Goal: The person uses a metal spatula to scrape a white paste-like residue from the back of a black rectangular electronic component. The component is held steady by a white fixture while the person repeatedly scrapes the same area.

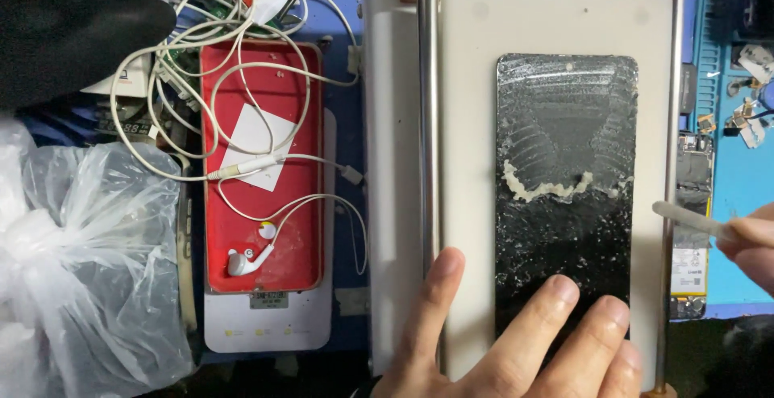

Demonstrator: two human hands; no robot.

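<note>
A black phone screen panel [564, 196] lies flat on a white machine plate [468, 164], its surface smeared with pale glue residue bunched in a ridge across the middle. My left hand [516, 337] rests fingers-spread on the plate, two fingertips pressing the panel's near end. At the right edge, my right hand [750, 245] pinches a thin pale scraper [685, 216] whose tip hovers just beside the panel's right side.
Two metal rails [428, 124] run along the plate. Left of it sits a red tray [262, 164] with white earphones and tangled cables, and a crumpled clear plastic bag [89, 269]. An opened phone body [692, 229] and small parts lie on a blue mat at the right.
</note>
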